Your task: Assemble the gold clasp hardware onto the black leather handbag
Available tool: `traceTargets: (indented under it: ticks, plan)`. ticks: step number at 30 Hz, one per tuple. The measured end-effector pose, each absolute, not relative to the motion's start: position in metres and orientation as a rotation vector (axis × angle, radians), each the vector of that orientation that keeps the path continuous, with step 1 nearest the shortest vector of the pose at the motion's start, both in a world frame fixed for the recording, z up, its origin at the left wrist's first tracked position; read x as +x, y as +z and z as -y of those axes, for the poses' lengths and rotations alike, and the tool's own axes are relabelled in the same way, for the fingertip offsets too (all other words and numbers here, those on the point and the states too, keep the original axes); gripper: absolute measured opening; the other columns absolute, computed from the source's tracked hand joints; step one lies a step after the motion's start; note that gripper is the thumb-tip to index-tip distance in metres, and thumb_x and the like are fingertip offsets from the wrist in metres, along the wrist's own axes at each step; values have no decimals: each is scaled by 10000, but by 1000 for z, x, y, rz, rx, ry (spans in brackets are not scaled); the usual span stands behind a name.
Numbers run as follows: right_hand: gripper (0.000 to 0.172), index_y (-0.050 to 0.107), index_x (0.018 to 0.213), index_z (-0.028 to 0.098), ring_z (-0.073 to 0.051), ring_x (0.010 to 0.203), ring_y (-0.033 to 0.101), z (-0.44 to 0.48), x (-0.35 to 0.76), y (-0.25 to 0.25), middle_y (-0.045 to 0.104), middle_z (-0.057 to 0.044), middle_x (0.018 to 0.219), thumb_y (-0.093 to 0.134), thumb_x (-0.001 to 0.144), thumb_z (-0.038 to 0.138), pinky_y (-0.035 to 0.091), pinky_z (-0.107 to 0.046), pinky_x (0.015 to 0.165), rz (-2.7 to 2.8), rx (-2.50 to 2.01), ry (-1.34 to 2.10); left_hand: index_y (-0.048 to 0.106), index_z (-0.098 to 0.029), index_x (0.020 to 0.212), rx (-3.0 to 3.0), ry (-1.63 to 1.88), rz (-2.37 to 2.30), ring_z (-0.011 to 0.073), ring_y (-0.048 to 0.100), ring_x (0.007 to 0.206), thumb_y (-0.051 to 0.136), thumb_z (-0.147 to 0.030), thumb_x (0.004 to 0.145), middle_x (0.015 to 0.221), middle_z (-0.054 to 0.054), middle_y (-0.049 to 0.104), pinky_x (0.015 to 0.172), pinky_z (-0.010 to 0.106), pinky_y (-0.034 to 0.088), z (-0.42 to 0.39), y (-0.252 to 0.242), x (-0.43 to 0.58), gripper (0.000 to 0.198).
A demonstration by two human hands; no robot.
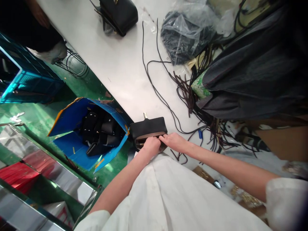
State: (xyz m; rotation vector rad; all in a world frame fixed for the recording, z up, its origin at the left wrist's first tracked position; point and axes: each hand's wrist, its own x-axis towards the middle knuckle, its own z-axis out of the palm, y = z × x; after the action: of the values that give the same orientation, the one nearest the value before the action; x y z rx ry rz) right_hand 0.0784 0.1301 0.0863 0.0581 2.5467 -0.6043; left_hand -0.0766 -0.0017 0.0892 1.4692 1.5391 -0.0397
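Observation:
A small black handbag (149, 126) lies at the table's near edge, right against my body. Its flap is turned back, with a metal clasp piece (145, 115) sticking out at the far side, and a brownish lining shows at the mouth. My left hand (152, 146) is closed on the near rim of the bag. Close beside it, my right hand (172, 141) pinches the same rim near its right corner. The fingertips of both hands nearly meet, and what lies right under them is partly hidden.
Black cords (156, 89) run across the white table (115, 61). Another black bag (122, 16) stands at the far end. A plastic-wrapped dark bundle (187, 35) and dark cloth (247, 70) lie right. A blue box (69, 120) of black bags stands left, near a teal crate (31, 83). A person (36, 25) is far left.

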Motion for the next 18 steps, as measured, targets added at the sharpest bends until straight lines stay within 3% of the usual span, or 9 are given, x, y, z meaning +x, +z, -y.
traceTargets:
  ticks: [2, 5, 9, 11, 15, 18]
  plan:
    - [196, 689, 1168, 170, -229, 722, 705, -133, 82, 87, 760, -75, 947, 563, 1061, 67, 356, -346, 606, -2574, 71, -593, 809, -117, 1067, 1417, -31, -1534, 375, 783, 1001, 735, -389, 1025, 1047, 209, 811, 939, 459, 626, -7, 80, -71, 285]
    - [211, 705, 1169, 173, -232, 780, 704, -140, 85, 90, 771, -84, 978, 541, 1083, 72, 396, -358, 654, -2611, 144, -571, 809, -137, 1126, 1323, 6, -1578, 372, 797, 1055, 630, -332, 1067, 1122, 209, 823, 975, 457, 621, -11, 71, -67, 271]
    - [297, 711, 1321, 171, -282, 1052, 721, -138, 83, 106, 792, -143, 1190, 479, 1141, 129, 490, -378, 822, -2711, 374, -559, 756, -140, 1207, 1134, 41, -1715, 373, 802, 1090, 492, -350, 1129, 1172, 222, 818, 957, 455, 624, -5, 65, -63, 345]
    - [329, 714, 1360, 190, -280, 1137, 722, -121, 81, 119, 791, -141, 1278, 448, 1167, 166, 520, -375, 904, -2768, 578, -677, 706, -128, 1233, 1041, 52, -1792, 382, 801, 1100, 470, -372, 1144, 1163, 235, 812, 945, 458, 621, -1, 65, -59, 351]
    - [406, 708, 1429, 205, -256, 1138, 778, -74, 70, 143, 802, -104, 1351, 420, 1147, 152, 581, -350, 930, -2624, 933, -1034, 597, -134, 1276, 920, 98, -1909, 378, 808, 1054, 462, -362, 1158, 1120, 215, 807, 903, 441, 614, 4, 74, -58, 289]
    - [513, 589, 1607, 139, -320, 1246, 771, -55, 50, 154, 744, -164, 1489, 395, 1136, 194, 616, -413, 1001, -2416, 1222, -1125, 535, -130, 1325, 864, 112, -2012, 376, 806, 1042, 356, -327, 1188, 1146, 220, 790, 887, 444, 608, 5, 88, -64, 299]
